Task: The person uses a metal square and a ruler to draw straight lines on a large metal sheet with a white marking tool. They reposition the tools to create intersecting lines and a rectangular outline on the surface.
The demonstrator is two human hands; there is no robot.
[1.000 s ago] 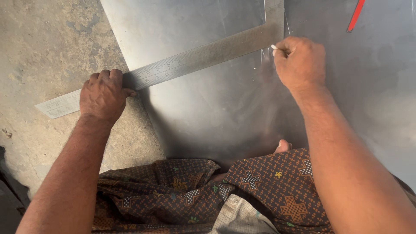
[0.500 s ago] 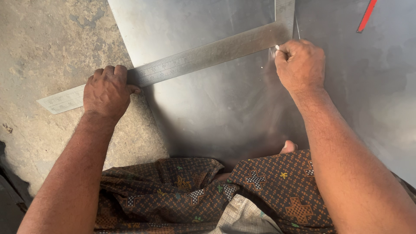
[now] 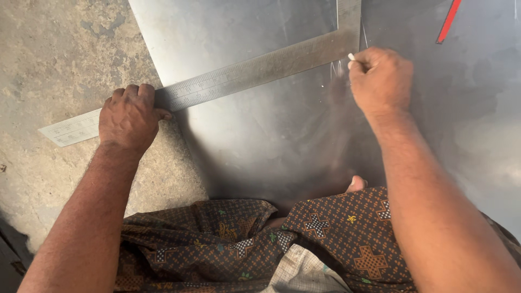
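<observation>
Below us, a large grey metal sheet [image 3: 260, 135] lies flat on a rough concrete floor [image 3: 59, 59], and everything else we place against that sheet. A steel square [image 3: 255, 70] rests across the sheet's upper part: its long ruled blade slants from the sheet's upper right down to the left, passing over the sheet's left edge onto the floor, while its shorter arm rises from the corner at the sheet's upper right and leaves the view.

Our left hand [image 3: 129, 116] sits right at the sheet's left edge, on the blade. The fingers [image 3: 133, 92] are pressed together and curled over the blade's top edge, the thumb tucked against its lower edge, so the blade runs under the fingers and shows on both sides of the hand.

Our right hand [image 3: 380, 78] is over the sheet's upper right, just below the square's corner. Its fingers are bunched into a closed pinch around a thin white marking stick [image 3: 351, 56], whose tip pokes out beside the blade's lower edge, near faint scratch lines [image 3: 335, 68] on the sheet.

A red strip [image 3: 448, 21] lies at the sheet's far upper right. At the sheet's near edge we see patterned brown cloth [image 3: 325, 239] over the legs.
</observation>
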